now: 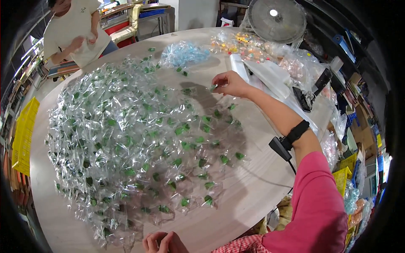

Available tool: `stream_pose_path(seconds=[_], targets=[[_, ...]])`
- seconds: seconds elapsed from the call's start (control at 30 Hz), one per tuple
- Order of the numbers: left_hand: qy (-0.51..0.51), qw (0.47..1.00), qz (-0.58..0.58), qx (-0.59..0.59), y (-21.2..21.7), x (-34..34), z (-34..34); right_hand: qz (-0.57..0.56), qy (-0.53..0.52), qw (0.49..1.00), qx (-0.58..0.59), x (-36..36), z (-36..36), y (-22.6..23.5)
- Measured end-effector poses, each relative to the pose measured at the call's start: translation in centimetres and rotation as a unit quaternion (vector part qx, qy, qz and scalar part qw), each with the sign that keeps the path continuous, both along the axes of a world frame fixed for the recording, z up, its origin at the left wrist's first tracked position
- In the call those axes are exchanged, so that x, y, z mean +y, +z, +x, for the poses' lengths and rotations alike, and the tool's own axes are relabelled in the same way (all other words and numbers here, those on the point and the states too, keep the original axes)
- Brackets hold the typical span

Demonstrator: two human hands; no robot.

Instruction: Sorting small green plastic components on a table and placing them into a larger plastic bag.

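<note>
Clear, crinkled plastic packets (122, 130), many with small leaf-green pieces showing, lie in a broad heap over the left and middle of the pale wood-grain counter (265, 145). Bare right hand (231, 85), black strap (298, 131) on the forearm: above the counter, beside the heap's upper right edge, grip pinched at the fingertips on what looks like one green-and-clear packet (214, 87). Bare left hand (165, 243): fingers curled, cut off by the lower edge; whether it grips anything cannot be told.

Progress (judgement): mid-course, one packet in hand, the bulk loose; share done versus left indeterminable. Separate pile of light-blue plastic packets (184, 55) at the far side.

Labels: none legible on the packets; small dark print on the far-left person's cream T-shirt (78, 38), unreadable.
</note>
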State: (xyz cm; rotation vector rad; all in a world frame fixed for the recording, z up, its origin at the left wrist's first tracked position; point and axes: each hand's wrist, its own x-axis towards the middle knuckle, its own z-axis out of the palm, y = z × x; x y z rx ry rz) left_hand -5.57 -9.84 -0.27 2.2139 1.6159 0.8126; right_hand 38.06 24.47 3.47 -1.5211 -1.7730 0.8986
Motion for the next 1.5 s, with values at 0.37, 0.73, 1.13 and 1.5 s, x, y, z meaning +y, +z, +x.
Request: stream_pose_path(seconds=[0.37,0.73,1.13,1.5], targets=[[-0.001,1.000,0.023,-0.010,-1.9,-0.1,-0.6,0.148,0.074,0.965,-0.201,-9.6,3.8,-8.7],[-0.223,0.970,0.008,-0.090,10.0,0.0,6.7,0.045,-0.191,0.980,-0.038,-24.6,5.3,-7.9],[-0.339,0.826,0.308,-0.329,18.2,-7.1,16.0,0.139,-0.249,0.941,0.181,-26.9,6.3,-5.6],[-0.316,0.928,0.091,0.174,9.2,8.9,16.5,0.137,-0.095,0.982,-0.085,-30.3,6.4,-6.4]])
